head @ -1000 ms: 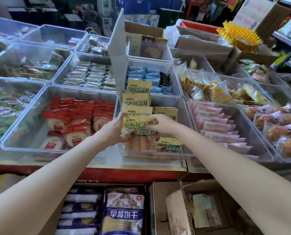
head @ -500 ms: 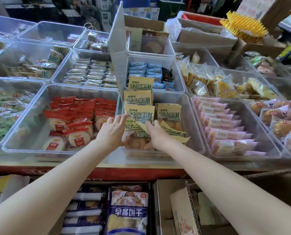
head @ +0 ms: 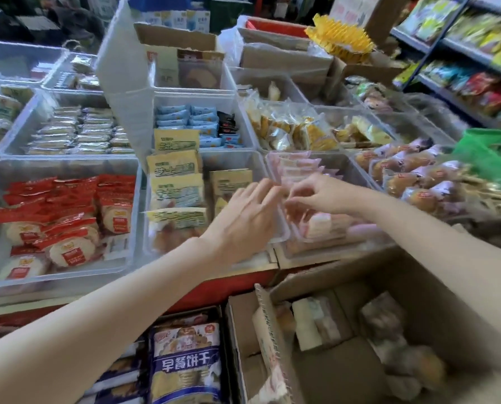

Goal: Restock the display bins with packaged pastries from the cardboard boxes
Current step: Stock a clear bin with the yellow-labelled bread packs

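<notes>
My left hand (head: 243,217) hovers with straight fingers over the right side of the clear bin (head: 282,236) that holds yellow packaged pastries (head: 174,193). It holds nothing. My right hand (head: 319,193) is just to its right, over the neighbouring bin of pink packaged pastries (head: 298,167), fingers bent down toward the packs. Motion blur hides whether they pinch a pack. Below the counter at the right stands an open cardboard box (head: 345,275) with pale wrapped pastries (head: 316,322) inside.
A bin of red-wrapped cakes (head: 65,217) sits to the left. Brown buns in pink wrappers (head: 412,176) and a green bag (head: 491,158) lie to the right. A box of blue biscuit packs (head: 185,365) stands below the counter. Stocked shelves (head: 476,68) rise at the far right.
Both hands have let go of the yellow pack, which now lies in its bin, and have moved right toward the pink pastry bin. The view has swung right and down.
</notes>
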{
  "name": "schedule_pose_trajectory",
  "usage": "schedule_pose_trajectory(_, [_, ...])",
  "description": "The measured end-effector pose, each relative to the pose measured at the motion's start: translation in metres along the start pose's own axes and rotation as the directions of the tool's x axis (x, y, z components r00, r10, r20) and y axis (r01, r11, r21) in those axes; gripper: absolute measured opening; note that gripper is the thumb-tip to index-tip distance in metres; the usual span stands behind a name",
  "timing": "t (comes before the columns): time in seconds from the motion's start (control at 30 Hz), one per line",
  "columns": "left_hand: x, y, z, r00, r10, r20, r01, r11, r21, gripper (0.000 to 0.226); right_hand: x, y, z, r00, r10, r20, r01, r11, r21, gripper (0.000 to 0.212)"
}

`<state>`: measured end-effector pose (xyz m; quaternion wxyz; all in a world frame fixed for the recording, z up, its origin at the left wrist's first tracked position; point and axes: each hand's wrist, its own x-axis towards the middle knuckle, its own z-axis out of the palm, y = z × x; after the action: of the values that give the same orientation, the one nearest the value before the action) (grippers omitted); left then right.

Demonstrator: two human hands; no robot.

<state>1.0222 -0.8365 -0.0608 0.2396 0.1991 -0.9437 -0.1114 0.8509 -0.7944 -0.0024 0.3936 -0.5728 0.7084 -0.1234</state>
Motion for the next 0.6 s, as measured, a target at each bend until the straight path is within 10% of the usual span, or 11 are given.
schedule_pose_trajectory(0.3, [0.033, 0.12, 0.084, 0.898, 0.27, 0.347, -0.228, 0.961, -0.159, 0.039, -0.092, 0.143, -0.023, 0.899, 0.259, 0.353, -0.292, 0.955, 0.043, 0.025])
schedule_pose_trajectory(0.6, [0.056, 0.169, 0.204, 0.672, 0.063, 0.738, -0.087, 0.996, -0.006, 0.047, -0.071, 0.317, 0.004, 0.846, 0.482, 0.228, -0.3, 0.784, -0.543, 0.023])
